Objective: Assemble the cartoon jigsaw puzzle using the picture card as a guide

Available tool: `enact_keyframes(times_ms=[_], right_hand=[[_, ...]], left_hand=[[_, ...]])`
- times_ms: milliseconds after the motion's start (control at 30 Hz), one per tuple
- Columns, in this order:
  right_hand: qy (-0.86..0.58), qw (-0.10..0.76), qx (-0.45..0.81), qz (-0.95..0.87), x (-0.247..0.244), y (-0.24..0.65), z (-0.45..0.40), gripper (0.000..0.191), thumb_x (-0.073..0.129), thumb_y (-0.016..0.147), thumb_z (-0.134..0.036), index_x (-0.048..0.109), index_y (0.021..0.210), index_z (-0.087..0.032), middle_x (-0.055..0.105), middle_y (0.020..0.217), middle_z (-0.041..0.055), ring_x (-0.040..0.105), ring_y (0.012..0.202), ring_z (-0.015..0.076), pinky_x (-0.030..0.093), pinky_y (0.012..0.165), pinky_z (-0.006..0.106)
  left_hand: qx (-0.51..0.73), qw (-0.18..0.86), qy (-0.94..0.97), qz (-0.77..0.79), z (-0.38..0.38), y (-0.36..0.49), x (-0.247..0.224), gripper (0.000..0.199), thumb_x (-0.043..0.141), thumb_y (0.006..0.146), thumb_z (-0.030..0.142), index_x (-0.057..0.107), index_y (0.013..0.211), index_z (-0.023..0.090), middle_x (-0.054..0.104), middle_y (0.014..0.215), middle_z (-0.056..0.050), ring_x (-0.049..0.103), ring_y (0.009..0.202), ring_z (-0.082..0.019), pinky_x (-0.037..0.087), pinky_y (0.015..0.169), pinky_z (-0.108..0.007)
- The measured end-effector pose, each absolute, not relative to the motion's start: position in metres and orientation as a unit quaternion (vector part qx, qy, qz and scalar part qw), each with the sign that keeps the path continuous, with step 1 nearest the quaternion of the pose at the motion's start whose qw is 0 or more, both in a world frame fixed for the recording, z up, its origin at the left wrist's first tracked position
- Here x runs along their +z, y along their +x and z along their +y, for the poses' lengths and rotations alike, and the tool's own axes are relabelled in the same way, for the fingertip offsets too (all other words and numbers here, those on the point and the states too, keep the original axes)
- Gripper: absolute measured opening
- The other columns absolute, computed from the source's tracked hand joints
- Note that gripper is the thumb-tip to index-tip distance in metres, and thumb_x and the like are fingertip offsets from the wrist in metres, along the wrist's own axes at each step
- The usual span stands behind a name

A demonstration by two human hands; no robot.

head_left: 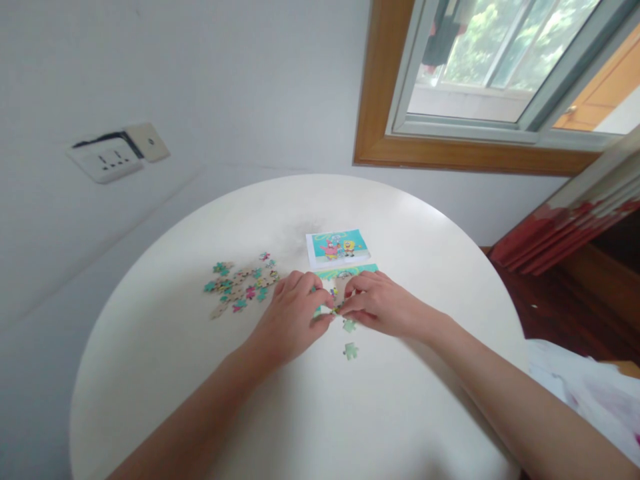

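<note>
My left hand (295, 313) and my right hand (375, 303) meet over a partly joined puzzle (350, 270), whose teal top strip shows above them. The fingers of both hands are bent and closed around small pieces at the puzzle's lower part; the fingers hide much of these. Just below my right fingertips lies a pale green piece (349, 325), with another pale green piece (351, 351) nearer me. A picture card (337, 248) with a pink and a yellow cartoon figure lies behind the puzzle. Left of my left hand spreads a pile of loose pieces (243, 287).
All of this rests on a round white table (170, 373). Behind it is a white wall with a socket (110, 159) at left and a wood-framed window (380, 150) at right. A red and white curtain (545, 233) hangs at the right.
</note>
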State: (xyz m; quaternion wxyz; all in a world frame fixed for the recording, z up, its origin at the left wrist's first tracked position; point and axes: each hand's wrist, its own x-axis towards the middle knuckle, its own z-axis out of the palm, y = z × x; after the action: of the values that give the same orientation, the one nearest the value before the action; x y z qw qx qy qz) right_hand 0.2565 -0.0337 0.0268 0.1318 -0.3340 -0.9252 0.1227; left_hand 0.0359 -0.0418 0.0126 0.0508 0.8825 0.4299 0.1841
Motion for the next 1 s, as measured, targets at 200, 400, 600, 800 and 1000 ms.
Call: enact_keyframes(times_ms=[200,400,600,800,1000], right_hand=[[-0.336,0.143,0.118,-0.924,0.025,0.257,-0.033,0.017,0.060,0.089,-0.022,0.073,0.098,-0.027,0.064,0.096,0.0041,0.055,0.094,0.0177,0.035,0.084,0.032],[-0.400,0.189,0.088,-0.893,0.014,0.253,-0.025,0.022,0.058,0.090,-0.025,0.069,0.108,-0.027,0.062,0.102,0.0056,0.052,0.098,0.0198,0.035,0.084,0.033],[-0.448,0.175,0.056,-0.875,0.004,0.244,-0.018,0.028,0.058,0.090,-0.032,0.066,0.117,-0.029,0.059,0.108,0.0072,0.048,0.101,0.0222,0.034,0.082,0.035],[-0.448,0.164,0.068,-0.876,0.008,0.241,-0.016,0.019,0.058,0.089,-0.027,0.070,0.104,-0.028,0.060,0.104,0.0059,0.048,0.099,0.0221,0.033,0.080,0.034],[-0.454,0.165,0.091,-0.871,0.007,0.239,-0.012,0.014,0.059,0.087,-0.023,0.069,0.097,-0.023,0.060,0.101,0.0060,0.049,0.099,0.0218,0.034,0.081,0.034]], left_hand=[[0.214,0.065,0.874,0.431,-0.038,0.035,0.012,0.008,0.063,0.082,0.023,0.067,0.089,0.023,0.055,0.098,-0.004,0.048,0.100,-0.023,0.039,0.089,-0.040],[0.250,0.022,0.841,0.480,-0.030,0.032,0.014,0.015,0.054,0.087,0.019,0.066,0.095,0.020,0.054,0.096,-0.006,0.048,0.096,-0.024,0.040,0.091,-0.041],[0.250,0.016,0.846,0.471,-0.029,0.033,0.010,0.017,0.052,0.086,0.016,0.066,0.095,0.020,0.054,0.095,-0.006,0.048,0.095,-0.023,0.040,0.090,-0.041],[0.245,0.024,0.848,0.470,-0.030,0.034,0.008,0.016,0.055,0.085,0.016,0.068,0.093,0.021,0.054,0.094,-0.006,0.048,0.095,-0.023,0.041,0.088,-0.040],[0.230,0.026,0.847,0.478,-0.030,0.036,0.004,0.014,0.065,0.082,0.025,0.069,0.095,0.022,0.055,0.097,-0.006,0.047,0.097,-0.025,0.041,0.090,-0.041]])
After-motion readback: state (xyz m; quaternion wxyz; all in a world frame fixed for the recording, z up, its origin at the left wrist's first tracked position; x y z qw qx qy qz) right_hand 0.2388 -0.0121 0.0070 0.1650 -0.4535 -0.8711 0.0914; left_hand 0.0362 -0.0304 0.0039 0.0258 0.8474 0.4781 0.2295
